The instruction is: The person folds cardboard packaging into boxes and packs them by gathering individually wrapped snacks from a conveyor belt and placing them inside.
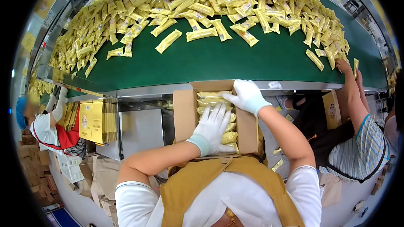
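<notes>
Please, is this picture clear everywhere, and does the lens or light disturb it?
Head view: strong fisheye distortion, black corners, the steel rail bowed; right hand, left hand and cardboard box fairly sharp; a small bright spot at far left; the face of the left-side co-worker blurred; print on the far packets too small to read.

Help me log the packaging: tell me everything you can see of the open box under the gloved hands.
The open box looks like plain brown cardboard, with its left and right flaps spread outward and a far flap raised. It stands between the person's body and the green belt. Inside, yellow wrapped packets lie stacked in a column. The left hand rests on them; the right hand is at the far right corner. Its underside is hidden.
</notes>
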`<action>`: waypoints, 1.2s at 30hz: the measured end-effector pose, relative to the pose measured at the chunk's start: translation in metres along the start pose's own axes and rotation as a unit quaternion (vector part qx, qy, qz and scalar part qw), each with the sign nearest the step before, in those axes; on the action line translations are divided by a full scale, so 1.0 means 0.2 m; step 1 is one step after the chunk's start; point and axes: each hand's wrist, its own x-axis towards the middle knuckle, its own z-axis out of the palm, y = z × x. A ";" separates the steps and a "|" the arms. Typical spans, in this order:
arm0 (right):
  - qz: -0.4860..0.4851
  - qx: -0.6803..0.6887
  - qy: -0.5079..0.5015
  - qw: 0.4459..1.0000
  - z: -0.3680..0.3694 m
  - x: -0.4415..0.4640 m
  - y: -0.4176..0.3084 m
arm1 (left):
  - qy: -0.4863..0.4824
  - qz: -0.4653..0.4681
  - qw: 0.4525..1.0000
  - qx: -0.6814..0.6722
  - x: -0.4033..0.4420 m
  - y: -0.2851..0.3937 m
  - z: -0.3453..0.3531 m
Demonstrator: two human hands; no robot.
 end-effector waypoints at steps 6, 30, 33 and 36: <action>0.062 0.029 -0.053 0.996 -0.02 0.01 -0.02 | 0.004 0.035 0.999 -0.014 -0.02 -0.02 0.01; -0.017 0.250 0.347 0.903 -0.74 0.01 -0.02 | 0.376 -0.149 0.784 -0.471 0.51 -1.06 -0.02; -0.149 0.523 0.336 0.769 -1.15 0.29 -0.13 | 0.498 -0.037 0.789 -0.358 0.67 -1.40 -0.66; -0.410 0.353 0.406 0.737 -1.54 0.73 -0.15 | 0.622 0.096 0.736 -0.249 0.77 -1.65 -1.37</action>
